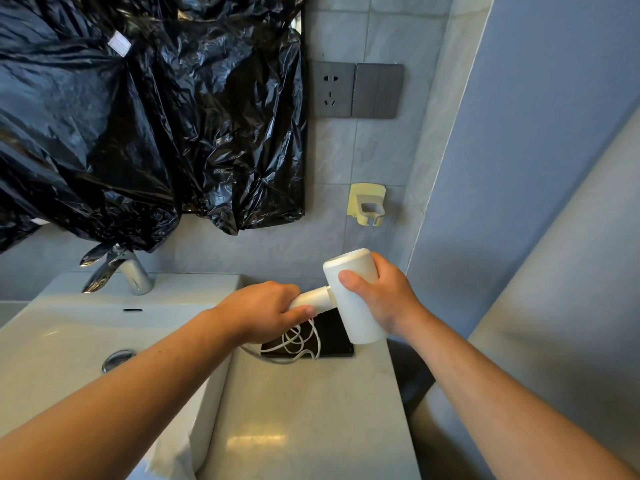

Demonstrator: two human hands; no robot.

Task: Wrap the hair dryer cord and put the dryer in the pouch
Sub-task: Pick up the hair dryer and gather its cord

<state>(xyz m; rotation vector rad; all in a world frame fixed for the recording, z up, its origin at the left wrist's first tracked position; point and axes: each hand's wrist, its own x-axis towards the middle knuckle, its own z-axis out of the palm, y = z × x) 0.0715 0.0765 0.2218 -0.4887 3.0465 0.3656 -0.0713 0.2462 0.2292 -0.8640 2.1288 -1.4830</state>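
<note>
I hold a white hair dryer (353, 306) above the back of the counter. My right hand (384, 299) grips its barrel, which points up and down. My left hand (266, 311) is closed around the handle, which sticks out to the left. The white cord (299, 341) hangs from the handle in loose loops. The loops lie on a flat black pouch (334, 336) on the counter under the dryer. The cord's plug is not visible.
A white sink (69, 341) with a chrome tap (121, 271) is at the left. The pale counter (304, 410) runs toward me. On the tiled wall are a grey socket (334, 90), a yellow holder (367, 204) and black plastic sheeting (138, 116).
</note>
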